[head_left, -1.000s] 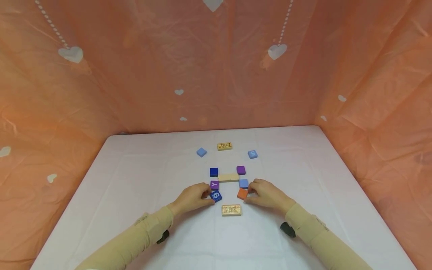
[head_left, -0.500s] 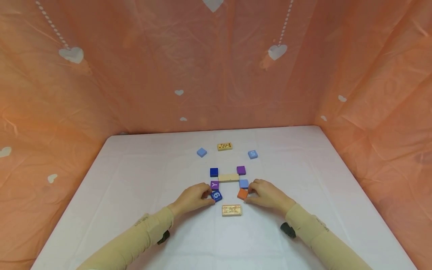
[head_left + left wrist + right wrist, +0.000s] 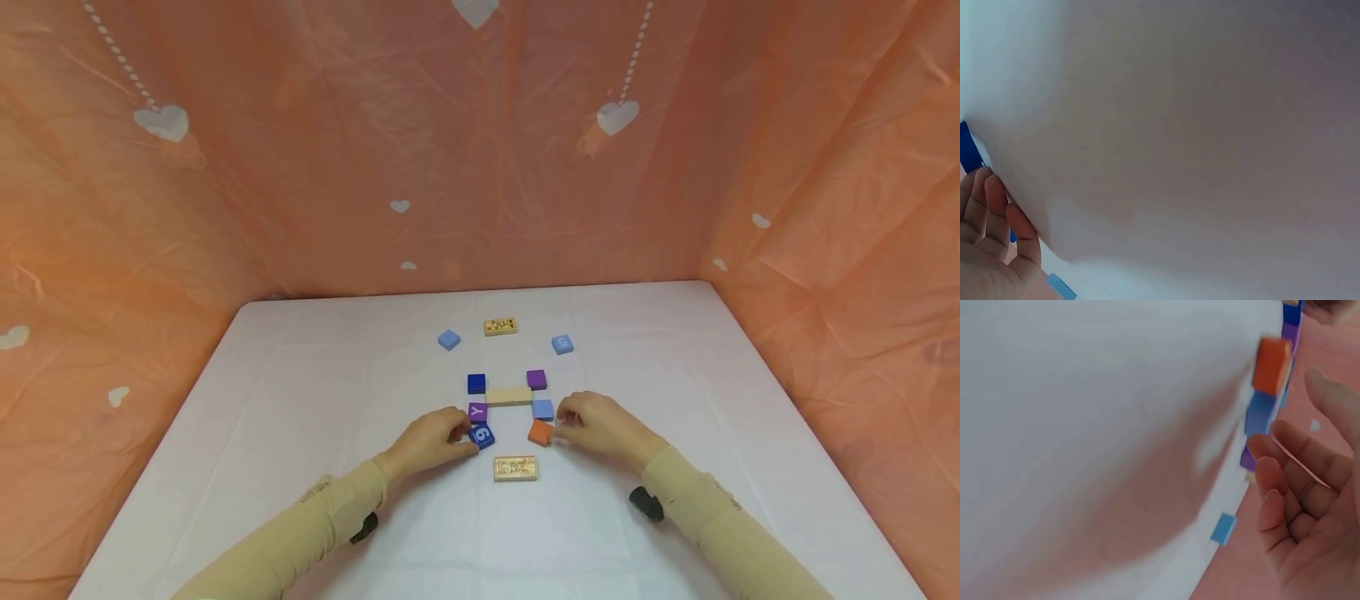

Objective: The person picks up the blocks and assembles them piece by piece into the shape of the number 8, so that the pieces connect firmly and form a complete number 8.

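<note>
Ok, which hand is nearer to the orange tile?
Right. The right hand is just beside the orange tile; the left hand is farther off, at the blue 6 tile.

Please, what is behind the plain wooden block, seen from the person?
White cloth, between a dark blue tile and a purple tile; farther back, a printed block. The plain block covers anything low against its far side.

On the surface [image 3: 300, 417], a bar [image 3: 508, 397] lies between two tile columns [image 3: 477, 412], one block [image 3: 515, 469] before it, another block [image 3: 500, 327] toward the far edge.
</note>
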Tool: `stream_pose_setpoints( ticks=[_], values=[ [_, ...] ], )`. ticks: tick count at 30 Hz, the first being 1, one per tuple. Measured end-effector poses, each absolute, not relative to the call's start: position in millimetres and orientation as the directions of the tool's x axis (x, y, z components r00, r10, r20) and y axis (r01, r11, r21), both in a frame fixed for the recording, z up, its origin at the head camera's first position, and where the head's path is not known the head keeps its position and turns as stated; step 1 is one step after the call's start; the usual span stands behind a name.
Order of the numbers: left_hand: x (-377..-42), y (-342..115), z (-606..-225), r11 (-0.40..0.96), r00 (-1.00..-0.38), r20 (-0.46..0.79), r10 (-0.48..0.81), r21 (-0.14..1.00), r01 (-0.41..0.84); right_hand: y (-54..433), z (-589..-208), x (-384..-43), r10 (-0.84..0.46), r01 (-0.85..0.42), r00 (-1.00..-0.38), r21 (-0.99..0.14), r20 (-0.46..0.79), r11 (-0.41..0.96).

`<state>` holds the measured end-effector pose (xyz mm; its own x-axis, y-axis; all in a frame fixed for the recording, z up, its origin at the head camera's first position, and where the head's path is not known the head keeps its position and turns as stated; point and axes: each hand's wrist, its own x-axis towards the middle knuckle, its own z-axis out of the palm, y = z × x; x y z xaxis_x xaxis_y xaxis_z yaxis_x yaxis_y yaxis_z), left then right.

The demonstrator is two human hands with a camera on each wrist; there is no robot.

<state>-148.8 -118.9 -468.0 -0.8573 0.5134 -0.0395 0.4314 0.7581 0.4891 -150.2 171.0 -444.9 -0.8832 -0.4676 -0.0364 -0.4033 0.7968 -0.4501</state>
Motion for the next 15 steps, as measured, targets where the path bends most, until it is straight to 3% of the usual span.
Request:
stream_pose_setpoints(
  ticks=[15],
  values=[
    [-148.6,-119.6,-469.0,0.760,-0.856,-0.023,0.516,0.473,0.446,194.2,-424.5,-201.7,-0.372,-0.310,-0.927,-0.458,-0.049,0.833]
  ],
)
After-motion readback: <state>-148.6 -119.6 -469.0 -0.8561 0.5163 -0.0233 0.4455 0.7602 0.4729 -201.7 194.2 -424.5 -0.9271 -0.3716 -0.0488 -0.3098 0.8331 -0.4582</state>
